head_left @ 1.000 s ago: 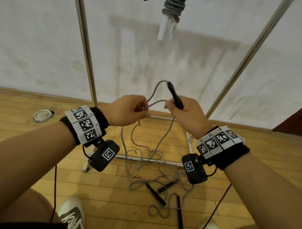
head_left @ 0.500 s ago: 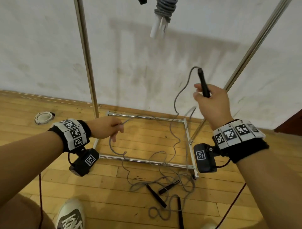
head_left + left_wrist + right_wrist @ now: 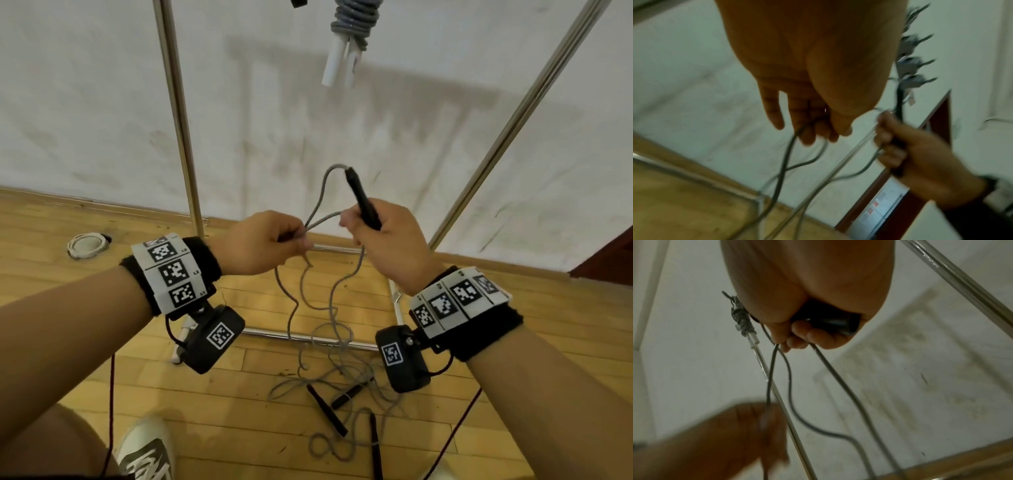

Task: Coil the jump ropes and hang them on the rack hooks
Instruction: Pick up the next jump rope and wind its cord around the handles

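My right hand (image 3: 373, 229) grips the black handle (image 3: 361, 200) of a grey jump rope, and its fingers also hold a loop of the grey cord (image 3: 322, 195). In the right wrist view the handle's butt (image 3: 838, 324) shows under the curled fingers (image 3: 797, 335). My left hand (image 3: 274, 240) pinches the same cord (image 3: 789, 146) close beside the right hand. From both hands the cord hangs down to a tangle of rope (image 3: 342, 370) with several black handles (image 3: 325, 411) on the wooden floor. A coiled grey rope with white handles (image 3: 349, 37) hangs from the rack above.
Chrome rack poles stand at the left (image 3: 178, 113) and right (image 3: 513, 123), with base bars (image 3: 308, 337) on the floor by the tangle. A white wall is behind. A round white object (image 3: 85, 244) lies at the left, and my shoe (image 3: 147, 448) is at the bottom.
My hands were far apart half a second ago, the right raised and the left low. They have come together again, adding another loop of cord to the right hand.
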